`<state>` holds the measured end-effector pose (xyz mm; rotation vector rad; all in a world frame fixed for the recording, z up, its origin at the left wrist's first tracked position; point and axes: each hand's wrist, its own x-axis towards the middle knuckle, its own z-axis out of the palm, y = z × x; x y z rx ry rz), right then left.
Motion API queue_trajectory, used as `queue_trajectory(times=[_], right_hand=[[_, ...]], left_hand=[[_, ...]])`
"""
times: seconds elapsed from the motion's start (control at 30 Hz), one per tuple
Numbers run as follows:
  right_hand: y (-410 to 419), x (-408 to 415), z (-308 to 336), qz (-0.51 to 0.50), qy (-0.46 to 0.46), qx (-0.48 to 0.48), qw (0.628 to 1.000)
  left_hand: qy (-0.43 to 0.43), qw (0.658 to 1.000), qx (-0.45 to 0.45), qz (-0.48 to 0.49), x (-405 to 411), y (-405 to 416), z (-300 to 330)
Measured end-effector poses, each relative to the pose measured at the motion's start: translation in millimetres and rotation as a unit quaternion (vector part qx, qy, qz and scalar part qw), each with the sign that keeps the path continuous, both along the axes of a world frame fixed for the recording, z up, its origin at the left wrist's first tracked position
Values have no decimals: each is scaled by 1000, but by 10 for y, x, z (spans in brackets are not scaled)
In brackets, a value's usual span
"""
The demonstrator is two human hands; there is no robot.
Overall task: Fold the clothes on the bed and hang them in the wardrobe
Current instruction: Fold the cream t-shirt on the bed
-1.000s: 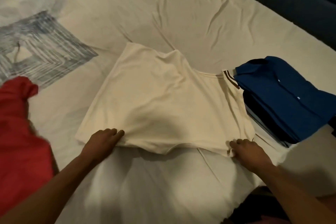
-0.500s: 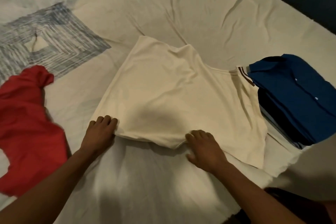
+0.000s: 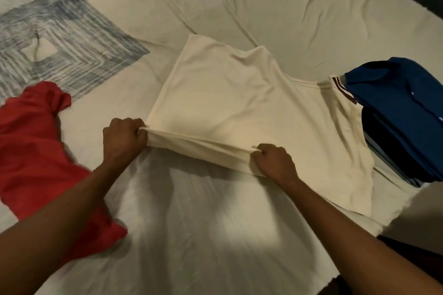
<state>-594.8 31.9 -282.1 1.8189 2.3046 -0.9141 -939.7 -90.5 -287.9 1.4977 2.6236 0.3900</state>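
Both hands, flat half a second before, had closed, left hand (image 3: 123, 137) and right hand (image 3: 273, 160) each pinching the cream shirt (image 3: 239, 108) near edge, raised off the bed (image 3: 215, 235) between red garment (image 3: 36, 151) and blue stack (image 3: 402, 112).

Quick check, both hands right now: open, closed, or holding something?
Left hand: closed, gripping the near edge of the cream shirt.
Right hand: closed, pinching the same edge of the cream shirt.
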Motion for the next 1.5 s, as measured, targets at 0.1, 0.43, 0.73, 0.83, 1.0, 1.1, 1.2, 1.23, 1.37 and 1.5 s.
queue_trajectory(times=[0.1, 0.43, 0.73, 0.83, 1.0, 1.1, 1.2, 1.23, 1.37, 1.5], right_hand=[[407, -41, -25, -92, 103, -28, 990], [437, -53, -542, -159, 54, 22, 986], [634, -77, -572, -13, -87, 179, 980], [675, -30, -630, 3, -93, 194, 977], [480, 264, -620, 14, -71, 188, 980], [351, 528, -606, 37, -86, 196, 976], [210, 736, -626, 45, -92, 237, 966], [180, 780, -610, 47, -95, 241, 965], [72, 1155, -556, 61, -134, 239, 960], [46, 1592, -398, 71, -167, 176, 968]], left_hand=[[-121, 989, 34, 76, -90, 504, 77], [-107, 987, 20, 116, -88, 667, -514], [13, 999, 9, 35, -149, 760, -593], [34, 999, -8, 41, -135, 794, -677], [106, 993, 37, 27, 53, 686, -574], [131, 979, 70, -140, 562, 593, -478], [124, 931, 71, -336, 1296, 531, -515], [106, 922, 53, -370, 1531, 538, -534], [38, 920, -37, -389, 2372, 680, -592], [-4, 936, -117, -332, 2767, 808, -630]])
